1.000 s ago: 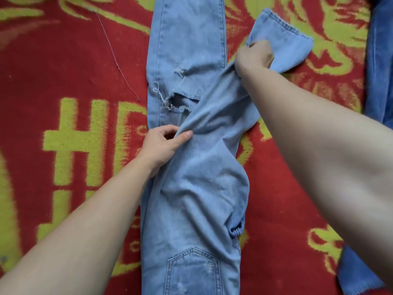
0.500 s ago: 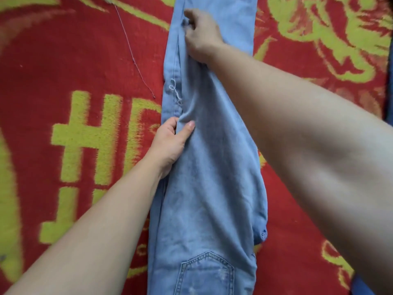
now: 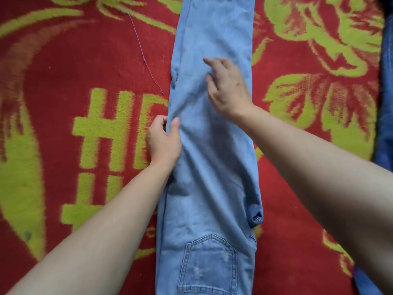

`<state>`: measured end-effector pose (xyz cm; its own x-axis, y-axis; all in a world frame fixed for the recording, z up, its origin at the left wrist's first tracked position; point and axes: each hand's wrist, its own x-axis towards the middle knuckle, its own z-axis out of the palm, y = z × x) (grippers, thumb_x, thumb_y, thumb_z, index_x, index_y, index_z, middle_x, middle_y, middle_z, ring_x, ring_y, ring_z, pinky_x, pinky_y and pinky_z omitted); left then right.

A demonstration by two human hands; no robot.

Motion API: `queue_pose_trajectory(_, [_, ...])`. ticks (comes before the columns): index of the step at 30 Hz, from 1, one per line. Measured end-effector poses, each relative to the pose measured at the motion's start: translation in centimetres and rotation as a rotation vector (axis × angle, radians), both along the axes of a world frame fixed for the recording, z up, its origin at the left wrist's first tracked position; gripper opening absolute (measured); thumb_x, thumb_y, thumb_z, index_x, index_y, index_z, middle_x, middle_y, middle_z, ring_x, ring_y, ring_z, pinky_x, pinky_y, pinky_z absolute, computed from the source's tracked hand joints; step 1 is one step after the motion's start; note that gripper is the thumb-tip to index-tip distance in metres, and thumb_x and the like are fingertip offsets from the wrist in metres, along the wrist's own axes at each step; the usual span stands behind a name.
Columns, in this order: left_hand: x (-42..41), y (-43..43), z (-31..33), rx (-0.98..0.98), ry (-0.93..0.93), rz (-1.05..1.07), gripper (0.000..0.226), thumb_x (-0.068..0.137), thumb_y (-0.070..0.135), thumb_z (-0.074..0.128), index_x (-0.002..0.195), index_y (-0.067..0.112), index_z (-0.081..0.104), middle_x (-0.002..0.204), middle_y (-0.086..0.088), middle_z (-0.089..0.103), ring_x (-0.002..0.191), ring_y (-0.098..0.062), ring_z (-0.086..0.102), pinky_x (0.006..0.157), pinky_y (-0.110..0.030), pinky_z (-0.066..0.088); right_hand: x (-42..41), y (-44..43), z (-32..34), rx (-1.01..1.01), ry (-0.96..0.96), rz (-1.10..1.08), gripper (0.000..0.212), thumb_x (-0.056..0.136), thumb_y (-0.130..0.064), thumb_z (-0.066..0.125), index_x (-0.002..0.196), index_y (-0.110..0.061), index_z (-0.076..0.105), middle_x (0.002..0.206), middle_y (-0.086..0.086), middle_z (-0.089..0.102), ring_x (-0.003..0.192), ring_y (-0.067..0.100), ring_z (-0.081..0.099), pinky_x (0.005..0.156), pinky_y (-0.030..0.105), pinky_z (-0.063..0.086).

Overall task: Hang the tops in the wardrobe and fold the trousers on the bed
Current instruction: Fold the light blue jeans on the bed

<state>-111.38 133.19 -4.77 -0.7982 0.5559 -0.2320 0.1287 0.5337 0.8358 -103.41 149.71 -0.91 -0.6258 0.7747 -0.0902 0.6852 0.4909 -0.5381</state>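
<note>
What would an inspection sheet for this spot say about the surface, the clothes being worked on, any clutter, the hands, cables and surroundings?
Surface: red blanket with a yellow-green pattern, lying flat.
Job's things: light blue jeans laid lengthways on the blanket, folded to one leg's width, back pocket facing up at the near end.
Clutter: a loose thread lies on the blanket, left of the jeans.
Hands: left hand pinches the left edge of the jeans; right hand rests on top of them, fingers spread.
Cables: nothing seen.
Surroundings: dark blue cloth at the right edge, mostly cut off by the frame.
</note>
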Motion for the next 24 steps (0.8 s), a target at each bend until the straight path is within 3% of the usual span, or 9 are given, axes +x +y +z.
queue_pose_trajectory(5, [-1.7, -1.5, -1.8, -0.122, 0.039, -0.175, 0.027, 0.089, 0.04, 0.065, 0.083, 0.014, 0.064, 0.062, 0.002, 0.053, 0.057, -0.015, 0.045, 0.058, -0.031, 0.036, -0.5, -1.5, -3.8, 0.085, -0.454, 0.25, 0.057, 0.105, -0.046, 0.022, 0.158, -0.032, 0.006, 0.166, 0.012, -0.004, 0.152, 0.032, -0.002, 0.122, 0.046, 0.007])
queue_pose_trajectory(8, [-2.0, -1.0, -2.2, -0.167, 0.111, -0.253, 0.03, 0.091, 0.039, 0.063, 0.083, 0.01, 0.06, 0.068, -0.006, 0.058, 0.067, -0.024, 0.052, 0.067, -0.038, 0.043, -0.7, -1.8, -5.2, 0.082, -0.501, 0.234, 0.059, 0.105, -0.048, 0.018, 0.157, -0.035, -0.005, 0.165, 0.008, -0.017, 0.151, 0.03, -0.014, 0.121, 0.047, -0.003])
queue_pose_trajectory(11, [-1.5, -0.3, -1.3, -0.23, 0.089, -0.231, 0.041, 0.094, 0.047, 0.054, 0.088, 0.007, 0.056, 0.089, -0.016, 0.065, 0.088, -0.034, 0.058, 0.082, -0.044, 0.045, -0.6, -2.2, -3.7, 0.052, -0.511, 0.22, 0.061, 0.105, -0.048, 0.023, 0.158, -0.031, -0.002, 0.165, 0.01, -0.014, 0.152, 0.033, -0.012, 0.122, 0.05, 0.0])
queue_pose_trajectory(14, [-0.6, -0.3, 0.3, -0.21, -0.043, -0.073, 0.043, 0.097, 0.052, 0.044, 0.096, 0.011, 0.055, 0.095, -0.009, 0.063, 0.098, -0.03, 0.058, 0.086, -0.037, 0.042, 1.3, -4.4, -1.7, 0.067, -0.438, 0.097, 0.063, 0.104, -0.045, 0.034, 0.158, -0.023, 0.012, 0.165, 0.016, -0.001, 0.152, 0.034, 0.0, 0.122, 0.048, 0.006])
queue_pose_trajectory(18, [2.9, -7.2, 1.2, -0.216, 0.128, 0.303, 0.039, 0.099, 0.036, 0.051, 0.104, -0.003, 0.057, 0.1, -0.021, 0.062, 0.106, -0.035, 0.054, 0.098, -0.037, 0.032, 7.1, -11.8, -0.2, 0.101, -0.253, -0.14, 0.056, 0.101, -0.039, 0.042, 0.153, -0.018, 0.034, 0.162, 0.016, 0.019, 0.149, 0.033, 0.018, 0.118, 0.044, 0.015])
queue_pose_trajectory(20, [5.8, -12.8, 1.4, -0.303, 0.084, 0.229, 0.04, 0.098, 0.037, 0.053, 0.1, -0.003, 0.057, 0.099, -0.023, 0.061, 0.104, -0.038, 0.053, 0.097, -0.04, 0.033, 10.3, -16.3, -0.1, 0.102, -0.181, -0.298, 0.057, 0.099, -0.039, 0.049, 0.149, -0.014, 0.04, 0.159, 0.018, 0.025, 0.145, 0.035, 0.027, 0.115, 0.045, 0.021])
queue_pose_trajectory(24, [10.8, -22.3, 2.0, -0.6, 0.052, -0.195, 0.05, 0.093, 0.057, 0.048, 0.098, 0.008, 0.053, 0.104, -0.013, 0.055, 0.104, -0.034, 0.049, 0.09, -0.047, 0.041, 16.2, -25.0, -0.3, -0.017, -0.15, -0.608, 0.074, 0.092, -0.047, 0.06, 0.149, -0.006, 0.037, 0.155, 0.019, 0.032, 0.141, 0.035, 0.033, 0.115, 0.045, 0.024])
